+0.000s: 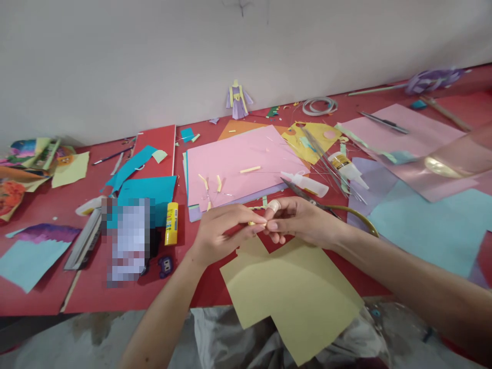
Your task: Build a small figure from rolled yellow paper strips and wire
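My left hand [225, 228] and my right hand [298, 220] meet above the table's near edge, fingertips nearly touching. Between them they pinch a small pale-yellow paper piece [251, 223], mostly covered by the fingers. A white band or wrap sits on a fingertip of my right hand. Just beyond, a pink paper sheet [246, 148] bears a thin yellow paper roll [250, 169] and small bent yellow pieces [219, 183]. Below the hands, a notched yellow-green sheet [292, 287] overhangs the edge onto my lap. Scissors [359, 212] lie partly behind my right forearm.
A yellow glue stick [171, 224] and a blurred-out object [130, 241] lie left. Glue bottles [307, 183], thin wires and a cutter knife [384, 123] are on the right. A purple-and-yellow paper figure [237, 100] leans against the wall. Blue paper [430, 220] covers the right side.
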`<state>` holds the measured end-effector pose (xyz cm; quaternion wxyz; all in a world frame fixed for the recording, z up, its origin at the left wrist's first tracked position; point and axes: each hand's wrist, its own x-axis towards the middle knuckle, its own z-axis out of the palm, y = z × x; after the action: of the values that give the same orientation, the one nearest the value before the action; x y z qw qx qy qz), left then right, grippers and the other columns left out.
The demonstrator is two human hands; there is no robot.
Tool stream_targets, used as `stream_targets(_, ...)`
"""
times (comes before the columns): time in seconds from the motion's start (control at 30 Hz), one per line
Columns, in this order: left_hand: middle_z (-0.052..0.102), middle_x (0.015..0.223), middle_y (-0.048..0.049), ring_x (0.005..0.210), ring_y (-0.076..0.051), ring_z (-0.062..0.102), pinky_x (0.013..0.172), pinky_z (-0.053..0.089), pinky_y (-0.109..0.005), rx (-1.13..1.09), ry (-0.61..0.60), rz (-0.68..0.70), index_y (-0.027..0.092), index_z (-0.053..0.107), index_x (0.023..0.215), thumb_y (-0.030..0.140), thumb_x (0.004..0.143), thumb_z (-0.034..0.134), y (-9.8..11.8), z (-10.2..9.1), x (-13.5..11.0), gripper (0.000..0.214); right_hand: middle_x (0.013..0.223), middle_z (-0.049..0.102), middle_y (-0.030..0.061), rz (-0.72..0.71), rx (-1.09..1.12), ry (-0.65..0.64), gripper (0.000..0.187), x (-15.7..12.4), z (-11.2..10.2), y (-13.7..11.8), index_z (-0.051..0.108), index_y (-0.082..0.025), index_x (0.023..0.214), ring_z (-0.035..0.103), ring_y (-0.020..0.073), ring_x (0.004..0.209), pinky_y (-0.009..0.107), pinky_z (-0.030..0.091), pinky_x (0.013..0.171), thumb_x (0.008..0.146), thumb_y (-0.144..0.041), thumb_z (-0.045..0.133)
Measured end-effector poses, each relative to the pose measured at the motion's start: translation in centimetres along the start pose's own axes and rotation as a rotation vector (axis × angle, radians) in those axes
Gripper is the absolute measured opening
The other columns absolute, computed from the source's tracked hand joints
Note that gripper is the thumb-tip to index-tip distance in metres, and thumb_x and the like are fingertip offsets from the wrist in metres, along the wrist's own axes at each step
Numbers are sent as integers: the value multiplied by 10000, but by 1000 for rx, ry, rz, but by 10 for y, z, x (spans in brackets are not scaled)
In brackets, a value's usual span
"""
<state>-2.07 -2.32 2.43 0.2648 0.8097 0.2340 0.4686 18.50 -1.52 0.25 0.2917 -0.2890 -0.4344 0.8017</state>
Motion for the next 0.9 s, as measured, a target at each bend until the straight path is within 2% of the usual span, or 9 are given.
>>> stream_targets(0.17, 750, 848, -30, 722, -96, 688, 683, 535, -200, 99, 38, -164, 171, 703, 968, 133, 876, 648, 0, 2, -1, 114, 679, 702, -22, -142, -101, 163, 161, 1, 0, 1, 677, -158, 816, 651, 81, 611, 212, 546, 618, 759, -263, 785)
stream_targets(0.27, 740, 809, -10, 667, -82, 676, 669, 524, -194, 85, 34, -251, 176, 702, 979, 174, 893, 637, 0, 2, 0, 108, 665, 696, -20, -154, -118, 204, 182, 1, 1, 0, 671, -156, 812, 642, 85, 589, 224, 541, 607, 752, -279, 789)
stream_targets(0.43, 727, 770, 4, 662, -84, 664, 668, 519, -201, 56, 34, -276, 195, 703, 975, 188, 905, 621, -1, 1, 1, 108, 725, 699, 8, -85, -84, 141, 231, 0, 4, -3, 671, -142, 817, 657, 92, 586, 222, 541, 570, 810, -365, 732)
stream_targets(0.6, 726, 835, -3, 670, -86, 665, 675, 523, -206, 14, -6, -328, 208, 700, 981, 217, 918, 606, -2, -2, 1, 114, 775, 712, 28, -45, -211, 55, 261, -3, 6, -7, 667, -141, 871, 669, 98, 598, 230, 556, 601, 876, -401, 652)
stream_targets(0.73, 713, 913, -21, 803, -120, 679, 709, 534, -218, 7, -48, -386, 218, 695, 985, 263, 931, 586, -3, -1, 0, 130, 759, 712, 20, 44, -221, -26, 274, -6, 9, -8, 621, -152, 849, 687, 108, 595, 233, 560, 598, 885, -424, 630)
stream_targets(0.9, 682, 982, -25, 855, -113, 663, 726, 553, -203, 68, 54, -385, 234, 615, 1160, 262, 930, 589, -8, 5, -3, 233, 786, 718, 16, 74, -161, -18, 281, -5, 12, -6, 582, -158, 846, 697, 107, 614, 237, 566, 619, 901, -433, 608)
